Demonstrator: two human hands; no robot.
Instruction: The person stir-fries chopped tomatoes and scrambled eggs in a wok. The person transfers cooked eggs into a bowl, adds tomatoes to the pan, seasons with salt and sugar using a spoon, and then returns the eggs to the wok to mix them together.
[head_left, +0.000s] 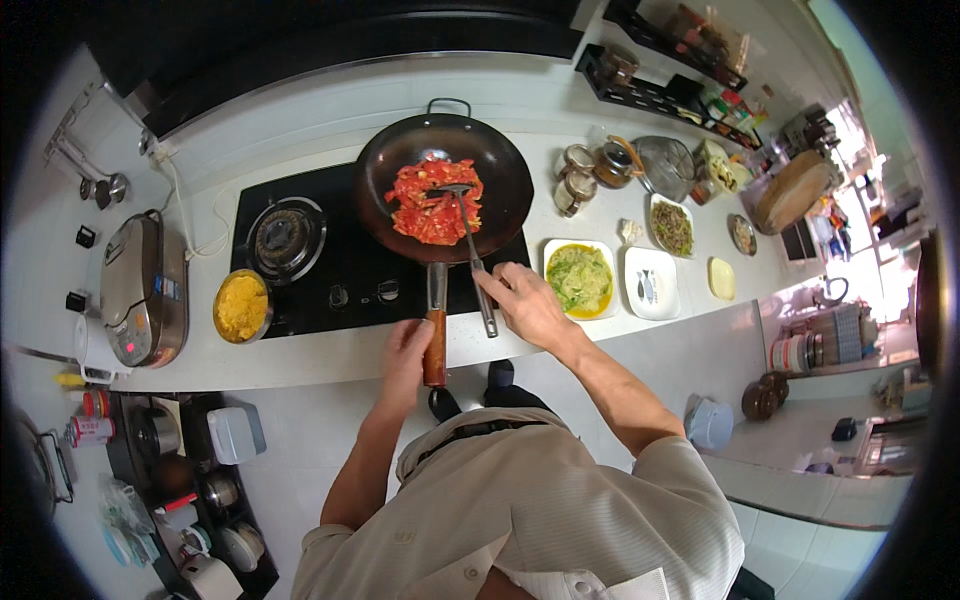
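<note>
A dark wok (495, 165) stands on the black gas hob, with chopped tomatoes (427, 225) in its middle. My right hand (529, 304) grips the handle of a metal spatula (469, 232), whose blade rests on the tomatoes. Blurred, my left hand (409, 349) is at the left side of the wok's wooden handle (436, 349); its fingers are partly hidden, and whether it grips is unclear. Left of the hob is a metal bowl of yellow food, possibly scrambled egg (241, 306). A square dish of shredded green vegetable (580, 279) and a white plate with a fish design (651, 285) lie to the right.
A second burner (285, 236) is left of the wok, and a rice cooker (142, 292) stands at the counter's left. Glass jars (576, 191), a wire strainer (666, 165), a dish of minced food (673, 226) and a round wooden board (791, 191) are on the right. A range hood (360, 45) hangs above.
</note>
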